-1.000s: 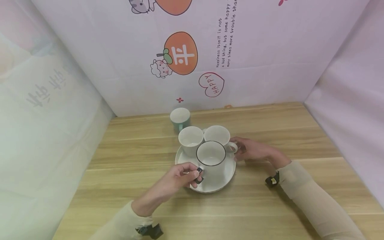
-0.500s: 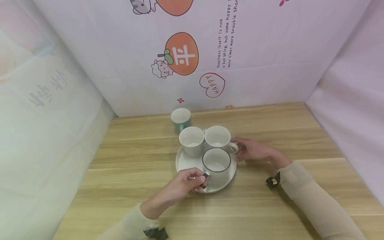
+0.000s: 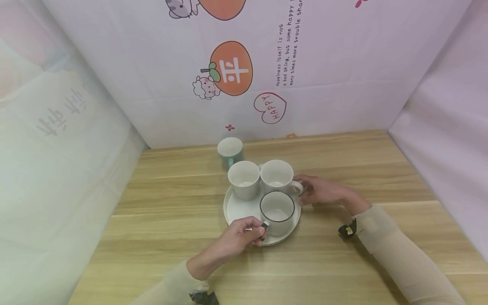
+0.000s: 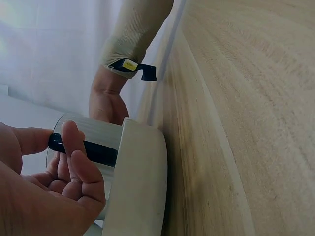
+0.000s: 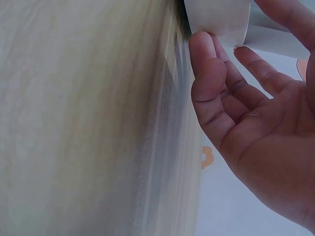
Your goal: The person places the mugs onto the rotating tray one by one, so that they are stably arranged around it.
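In the head view, a white mug with a dark rim (image 3: 282, 224) stands upright on the front right of a round white plate (image 3: 238, 208). My left hand (image 3: 244, 235) pinches its black handle (image 4: 101, 153) between thumb and fingers. Two plain white mugs stand behind it, a left one (image 3: 244, 190) and a right one (image 3: 275, 185). My right hand (image 3: 324, 192) lies by the right mug's handle and the plate's right edge. The right wrist view has its fingertips against the plate's side (image 5: 219, 22), with the fingers loosely bent.
A green mug with a white inside (image 3: 225, 160) stands behind the plate, close to the back left mug. The wooden table (image 3: 171, 186) ends at a printed white cloth wall (image 3: 324, 101), and pale cloth hangs at both sides.
My left hand has moved right and toward me with the dark-rimmed mug, from the middle of the plate to its front right. The right hand has stayed in place.
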{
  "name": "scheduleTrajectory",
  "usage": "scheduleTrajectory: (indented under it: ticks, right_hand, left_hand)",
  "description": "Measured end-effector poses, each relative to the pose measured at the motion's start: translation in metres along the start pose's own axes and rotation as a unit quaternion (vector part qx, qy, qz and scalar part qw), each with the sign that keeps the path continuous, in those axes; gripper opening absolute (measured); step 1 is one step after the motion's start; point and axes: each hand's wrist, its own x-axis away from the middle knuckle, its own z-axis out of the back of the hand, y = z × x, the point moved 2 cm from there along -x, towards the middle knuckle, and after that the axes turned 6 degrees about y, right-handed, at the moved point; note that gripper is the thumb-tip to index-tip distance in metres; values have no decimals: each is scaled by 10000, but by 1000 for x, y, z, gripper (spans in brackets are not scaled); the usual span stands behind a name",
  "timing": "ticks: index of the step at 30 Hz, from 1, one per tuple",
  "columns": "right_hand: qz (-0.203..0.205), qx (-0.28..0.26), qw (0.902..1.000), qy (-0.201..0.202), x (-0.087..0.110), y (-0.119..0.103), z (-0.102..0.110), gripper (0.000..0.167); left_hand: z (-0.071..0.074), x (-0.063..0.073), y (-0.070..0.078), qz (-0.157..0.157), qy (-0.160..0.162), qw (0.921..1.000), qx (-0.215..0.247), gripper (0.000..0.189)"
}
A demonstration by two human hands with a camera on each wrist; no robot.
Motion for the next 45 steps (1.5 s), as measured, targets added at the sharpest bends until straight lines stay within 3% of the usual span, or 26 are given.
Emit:
scheduleTrajectory:
  ticks: [14, 18, 25, 35, 45]
  right_hand:
    - [48, 202, 9998, 64, 2, -3, 1, 75]
    - [35, 219, 9997, 58, 1, -4, 1, 75]
    - [-35, 206, 9998, 46, 2, -6, 1, 76]
    - [-71, 159, 9998, 13, 1, -4, 1, 76]
    - [-1, 37, 10000, 10, 1, -1, 0, 75]
  left_hand:
    - [1, -3, 4, 162, -111, 9973, -714, 23]
    - [6, -2, 8, -3, -180, 9930, -1170, 22]
    - [15, 0, 13, -320, 37, 9793, -2000, 18]
    - [9, -2, 10, -785, 184, 9720, -2208, 15]
    - [-1, -4, 13, -973, 343, 9642, -2442, 11]
